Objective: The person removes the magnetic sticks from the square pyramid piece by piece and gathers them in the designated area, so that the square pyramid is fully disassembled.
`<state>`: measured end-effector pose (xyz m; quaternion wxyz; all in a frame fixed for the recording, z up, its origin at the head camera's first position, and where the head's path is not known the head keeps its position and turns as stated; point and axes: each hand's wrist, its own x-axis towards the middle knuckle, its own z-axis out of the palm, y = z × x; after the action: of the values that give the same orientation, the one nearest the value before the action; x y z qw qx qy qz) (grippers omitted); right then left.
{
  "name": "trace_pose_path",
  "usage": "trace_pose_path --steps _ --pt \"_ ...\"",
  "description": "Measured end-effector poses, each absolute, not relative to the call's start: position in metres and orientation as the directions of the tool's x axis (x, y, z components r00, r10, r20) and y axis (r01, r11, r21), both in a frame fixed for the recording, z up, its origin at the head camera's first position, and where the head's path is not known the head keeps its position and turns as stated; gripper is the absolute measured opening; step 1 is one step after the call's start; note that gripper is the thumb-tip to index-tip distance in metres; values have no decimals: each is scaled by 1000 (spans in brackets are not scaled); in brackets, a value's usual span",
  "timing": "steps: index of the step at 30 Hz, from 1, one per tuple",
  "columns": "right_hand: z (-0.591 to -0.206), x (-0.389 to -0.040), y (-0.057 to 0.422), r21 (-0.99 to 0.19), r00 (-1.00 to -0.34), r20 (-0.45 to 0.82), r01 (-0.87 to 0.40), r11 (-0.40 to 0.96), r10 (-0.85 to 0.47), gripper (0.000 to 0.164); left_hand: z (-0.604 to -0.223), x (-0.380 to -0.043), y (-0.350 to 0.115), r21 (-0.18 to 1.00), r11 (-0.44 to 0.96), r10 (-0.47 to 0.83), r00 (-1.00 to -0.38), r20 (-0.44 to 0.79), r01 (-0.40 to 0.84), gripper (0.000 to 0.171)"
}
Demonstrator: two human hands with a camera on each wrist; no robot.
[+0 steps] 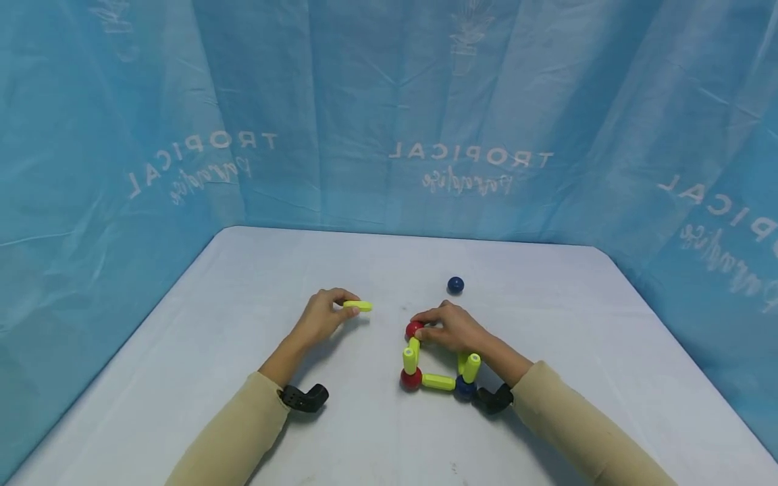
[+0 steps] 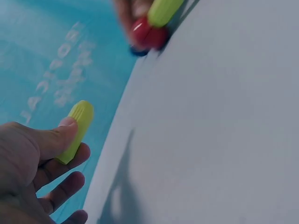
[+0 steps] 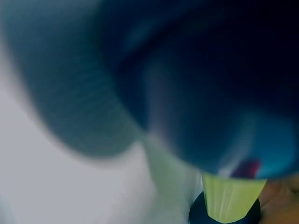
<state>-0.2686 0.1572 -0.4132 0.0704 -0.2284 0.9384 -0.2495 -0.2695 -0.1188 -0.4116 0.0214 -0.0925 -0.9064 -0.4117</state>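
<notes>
My left hand (image 1: 325,314) pinches a loose yellow-green rod (image 1: 357,306) between thumb and fingers, above the table. With thumb and fingertips my right hand (image 1: 456,327) holds a red ball (image 1: 414,329) on a ball-and-rod frame. A rod (image 1: 415,346) runs from that ball towards a nearer red ball (image 1: 410,379). From there a crosswise rod (image 1: 438,382) reaches a dark blue ball (image 1: 465,389). Rods stand up from both near balls. The frame's far right part is hidden under my right hand. In the right wrist view, a blurred dark blue ball (image 3: 196,93) fills much of the picture.
A loose dark blue ball (image 1: 456,285) lies on the white table (image 1: 273,263) beyond my right hand. Blue printed curtains (image 1: 365,101) hang behind the table and along both sides. Each wrist wears a black camera, the right one close beside the near blue ball.
</notes>
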Motion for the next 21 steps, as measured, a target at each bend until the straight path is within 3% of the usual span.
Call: trace_pose_path --steps 6,16,21 --pt "-414 -268 157 -495 -887 -8 -398 772 -462 35 -407 -275 -142 762 629 120 -988 100 154 27" --pt "-414 -270 159 -524 -895 -25 -369 768 -446 36 -410 -319 -105 771 623 100 -991 87 130 27" --pt "-413 -268 157 -535 -899 -49 -345 771 -436 36 -414 -343 -89 715 684 75 -989 129 145 27"
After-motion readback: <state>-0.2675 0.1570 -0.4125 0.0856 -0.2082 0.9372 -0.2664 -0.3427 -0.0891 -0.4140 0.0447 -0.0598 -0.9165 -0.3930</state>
